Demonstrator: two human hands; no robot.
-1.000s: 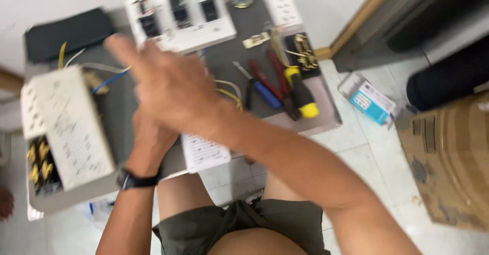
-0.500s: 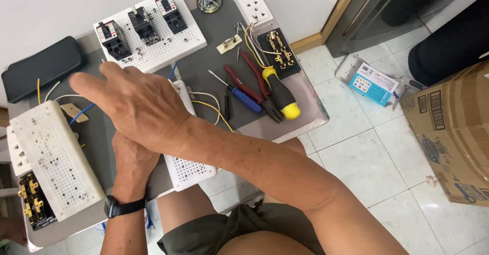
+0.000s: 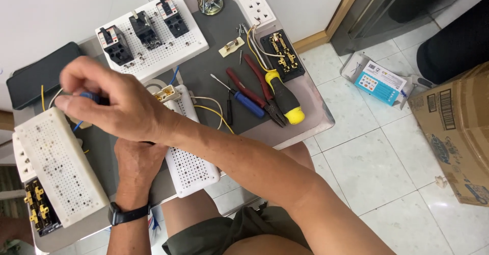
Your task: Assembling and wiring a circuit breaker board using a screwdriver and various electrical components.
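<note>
1. Pale floor tiles lie under a small grey surface that sits over the person's lap; places below are given relative to the long white perforated board at its middle.
2. Far left of that board, a large white perforated box rests on the surface's left edge, with brass terminals at its lower end.
3. Just left of the board, the left hand, a black watch at its wrist, lies under the right forearm; whether it grips anything I cannot tell.
4. Up and left of the board, the right hand is clenched around a small blue-handled tool, pinched above the box's top corner.
5. Behind the board stands a white panel with three black breakers.
6. Right of the board lie a blue screwdriver, red pliers and a yellow-and-black screwdriver.
7. Far right, on the floor, a blue packet lies near a cardboard box.
</note>
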